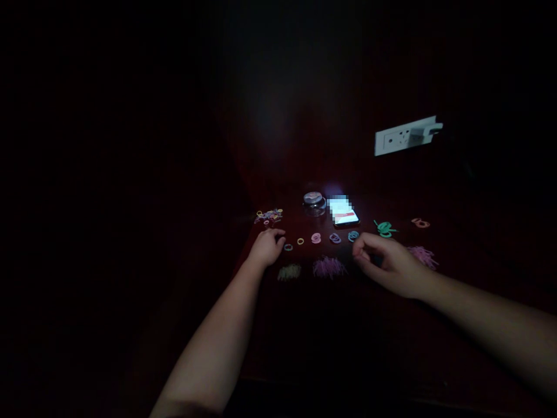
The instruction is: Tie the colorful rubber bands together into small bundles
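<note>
Small coloured rubber bands lie in groups on a dark reddish table. My left hand (267, 247) rests palm down at the table's left side, fingers stretched out and apart. It is just below a mixed pile of bands (270, 216) and beside a greenish band (288, 247). My right hand (389, 262) is closed, thumb and fingertips together near the blue bands (353, 236); whatever it pinches cannot be made out. Between the hands lie a yellow band (300, 241), pink bands (316, 238) and violet bands (335, 238).
Nearer me lie a pale yellowish heap (289, 271) and a purple heap (329, 267). Behind stand a clear lidded jar (314, 204) and a lit phone (347, 217). Green bands (385, 229), orange bands (420, 223) and a pink heap (423, 256) are rightward. A wall socket (394, 140) holds a plug.
</note>
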Available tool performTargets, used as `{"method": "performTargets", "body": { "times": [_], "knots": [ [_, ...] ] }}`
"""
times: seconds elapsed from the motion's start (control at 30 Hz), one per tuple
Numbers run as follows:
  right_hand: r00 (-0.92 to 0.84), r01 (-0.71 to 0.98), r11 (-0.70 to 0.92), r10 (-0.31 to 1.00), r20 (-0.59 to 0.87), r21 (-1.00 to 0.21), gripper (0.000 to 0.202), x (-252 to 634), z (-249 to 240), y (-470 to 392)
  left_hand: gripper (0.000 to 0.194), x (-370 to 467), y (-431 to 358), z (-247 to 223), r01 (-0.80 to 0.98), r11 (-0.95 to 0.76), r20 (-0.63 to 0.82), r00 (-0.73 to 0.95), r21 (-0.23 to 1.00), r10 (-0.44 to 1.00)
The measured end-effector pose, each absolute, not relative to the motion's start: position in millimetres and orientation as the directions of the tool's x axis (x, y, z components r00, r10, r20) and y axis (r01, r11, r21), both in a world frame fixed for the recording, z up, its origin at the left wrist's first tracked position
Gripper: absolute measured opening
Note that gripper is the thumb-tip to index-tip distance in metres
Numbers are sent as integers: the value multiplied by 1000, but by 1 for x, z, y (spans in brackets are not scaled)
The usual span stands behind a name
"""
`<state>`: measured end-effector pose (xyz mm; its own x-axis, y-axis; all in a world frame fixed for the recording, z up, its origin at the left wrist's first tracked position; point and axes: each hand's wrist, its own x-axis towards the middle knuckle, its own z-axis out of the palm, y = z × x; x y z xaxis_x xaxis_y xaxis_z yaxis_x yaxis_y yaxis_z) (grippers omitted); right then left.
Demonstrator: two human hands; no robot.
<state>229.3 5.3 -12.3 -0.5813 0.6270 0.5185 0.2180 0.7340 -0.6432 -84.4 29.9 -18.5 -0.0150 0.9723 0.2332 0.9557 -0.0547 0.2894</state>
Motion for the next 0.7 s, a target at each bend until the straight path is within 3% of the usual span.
{"method": "performTargets", "body": {
  "times": [0.1,0.2,0.7],
  "knots": [
    [-589,206,735,620,518,-646,8,229,-12,6,42,-108,39,-27,956,154,174,-200,249,964],
    [-581,210,736,623,523,-644,9,228,-10,5,49,-114,45,-34,941,250,125,-282,227,951],
    [-602,223,746,612,514,-627,9,230,-13,7,62,-115,67,-42,927,295,113,-327,233,938]
  ]
}}
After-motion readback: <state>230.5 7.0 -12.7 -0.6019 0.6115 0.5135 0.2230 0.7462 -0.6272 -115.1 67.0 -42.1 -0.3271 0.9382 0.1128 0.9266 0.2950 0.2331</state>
